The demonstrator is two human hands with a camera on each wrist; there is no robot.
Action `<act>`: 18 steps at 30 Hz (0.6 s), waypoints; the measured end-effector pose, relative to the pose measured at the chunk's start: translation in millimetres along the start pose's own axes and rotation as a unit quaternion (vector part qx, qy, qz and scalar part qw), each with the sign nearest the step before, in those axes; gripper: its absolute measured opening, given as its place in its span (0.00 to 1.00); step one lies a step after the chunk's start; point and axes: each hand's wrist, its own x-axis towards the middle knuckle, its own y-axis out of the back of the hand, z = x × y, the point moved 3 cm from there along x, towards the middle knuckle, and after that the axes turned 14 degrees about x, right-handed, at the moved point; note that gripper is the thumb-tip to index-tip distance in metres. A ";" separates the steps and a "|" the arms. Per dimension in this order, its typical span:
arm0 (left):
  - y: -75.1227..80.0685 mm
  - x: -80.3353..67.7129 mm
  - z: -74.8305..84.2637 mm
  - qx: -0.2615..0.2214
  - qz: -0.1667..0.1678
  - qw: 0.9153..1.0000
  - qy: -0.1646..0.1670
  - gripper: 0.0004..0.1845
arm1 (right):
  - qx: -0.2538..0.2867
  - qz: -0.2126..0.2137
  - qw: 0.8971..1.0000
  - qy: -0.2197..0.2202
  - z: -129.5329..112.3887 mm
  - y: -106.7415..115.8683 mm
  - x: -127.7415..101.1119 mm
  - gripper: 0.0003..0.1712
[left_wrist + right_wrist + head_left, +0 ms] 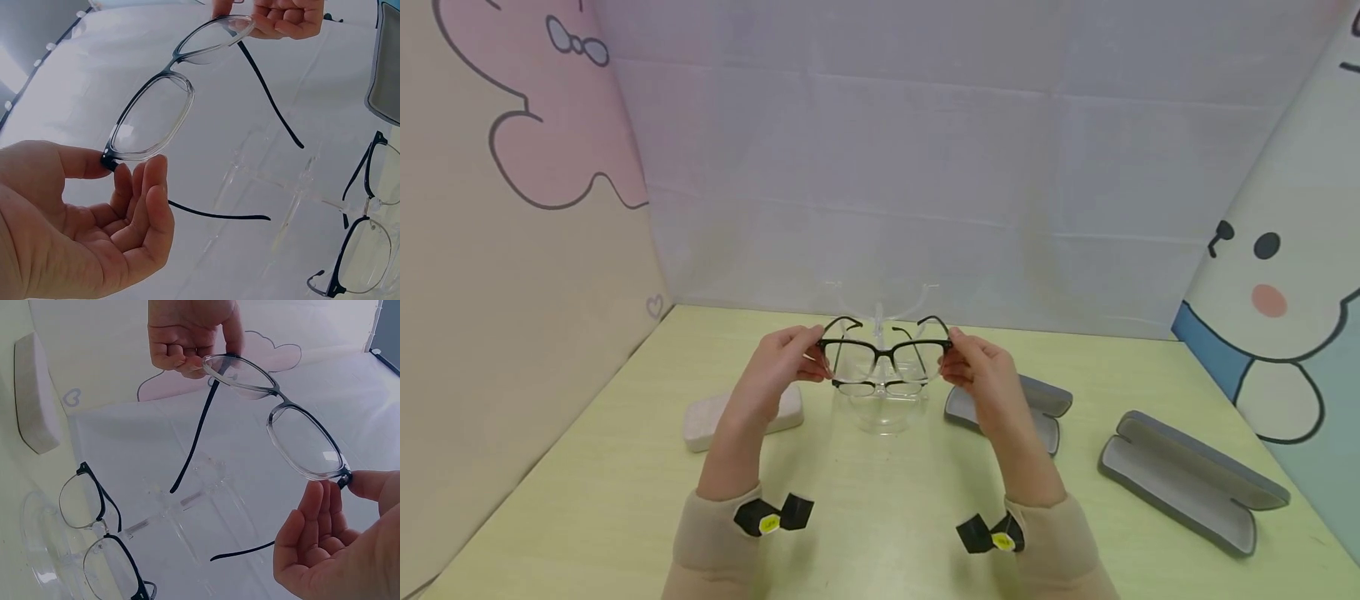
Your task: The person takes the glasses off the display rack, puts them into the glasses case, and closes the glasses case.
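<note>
A pair of black-framed glasses (886,354) was held level above the table (880,508), arms unfolded (pointing away from the person), just in front of a clear stand (880,412). The left hand (778,371) pinched the frame's left corner between thumb and fingertips; the right hand (985,375) pinched the opposite corner likewise. A second pair of glasses (880,387) rested on the stand's lower tier. A closed pale case (741,417) lay to the left, an open grey case (1037,408) just behind the right hand, another open grey case (1187,479) farther right.
</note>
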 end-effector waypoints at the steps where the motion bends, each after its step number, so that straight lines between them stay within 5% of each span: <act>1: 1.0 -1.2 1.0 -0.001 0.000 1.000 -0.002 0.17 | 0.002 -0.003 1.000 0.000 -0.9 -0.7 -0.9 0.16; 12: 10.3 -17.7 14.1 0.010 -0.004 1.000 -0.030 0.18 | -0.010 -0.035 0.999 -0.001 -13.0 -6.9 -14.5 0.16; 18: 8.2 -26.2 23.0 -0.016 0.021 0.999 -0.047 0.16 | -0.029 -0.048 0.998 0.020 -22.9 -8.2 -23.1 0.16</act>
